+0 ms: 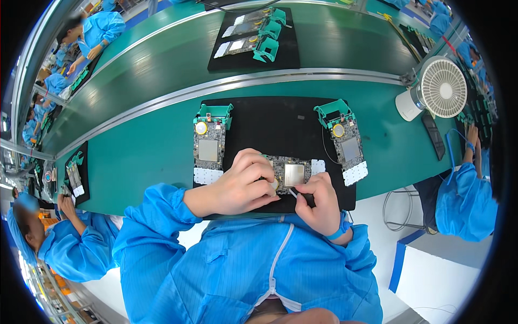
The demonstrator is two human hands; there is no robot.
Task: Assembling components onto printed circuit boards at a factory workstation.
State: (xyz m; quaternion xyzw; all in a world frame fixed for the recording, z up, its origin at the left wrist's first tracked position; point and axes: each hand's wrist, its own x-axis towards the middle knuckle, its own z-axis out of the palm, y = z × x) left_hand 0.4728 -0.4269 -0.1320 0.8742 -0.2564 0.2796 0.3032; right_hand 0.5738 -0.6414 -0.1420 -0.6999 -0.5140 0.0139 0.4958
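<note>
In the head view, the circuit board (pixel 294 175) lies on the black mat (pixel 261 129) between the two hands. The left hand (pixel 243 186) curls over the board's left end; its fingertips are partly hidden, so I cannot tell whether they grip or only press. The right hand (pixel 319 204) has thumb and forefinger pinching a small pale strip (pixel 292 192) at the board's near edge. Beyond the left hand lies a second board (pixel 208 150), and beyond the right hand a third board (pixel 350 148), each with a green bracket at its far end.

To do this well, I would let the left hand steady the board flat, so that it cannot slide under the right hand's work. The right hand's pinch is best kept light and low, the strip guided without bending, and the fingertips kept clear of the small components
</note>
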